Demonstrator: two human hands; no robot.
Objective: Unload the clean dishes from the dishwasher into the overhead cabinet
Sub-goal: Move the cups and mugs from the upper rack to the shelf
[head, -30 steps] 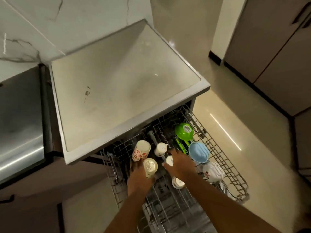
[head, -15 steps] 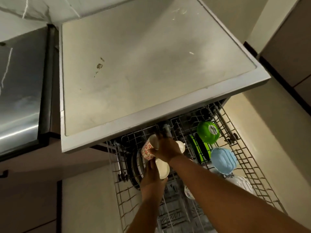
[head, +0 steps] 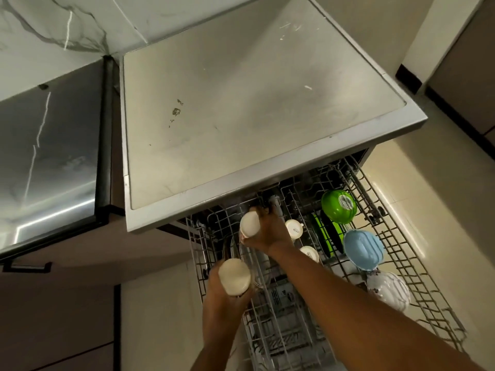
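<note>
The wire dishwasher rack point(head: 417, 266) is pulled out below the counter edge. My left hand point(head: 222, 293) grips a cream cup point(head: 234, 275), bottom up, above the rack's left side. My right hand point(head: 267, 231) grips a second cup point(head: 249, 224) with a red pattern, held near the counter edge. In the rack sit two small white cups point(head: 294, 229) point(head: 310, 253), a green bowl point(head: 338, 207), a light blue bowl point(head: 363, 249), a white patterned bowl point(head: 388, 291) and upright plates point(head: 235, 247).
A pale counter top point(head: 241, 103) overhangs the rack's rear. A steel appliance top point(head: 48, 145) lies to the left. Brown cabinet fronts point(head: 67, 317) are below left, with pale floor point(head: 428, 183) to the right.
Both hands have lifted their cups up out of the rack. The left cup has come toward me; the right cup has turned bottom up. The view has shifted right.
</note>
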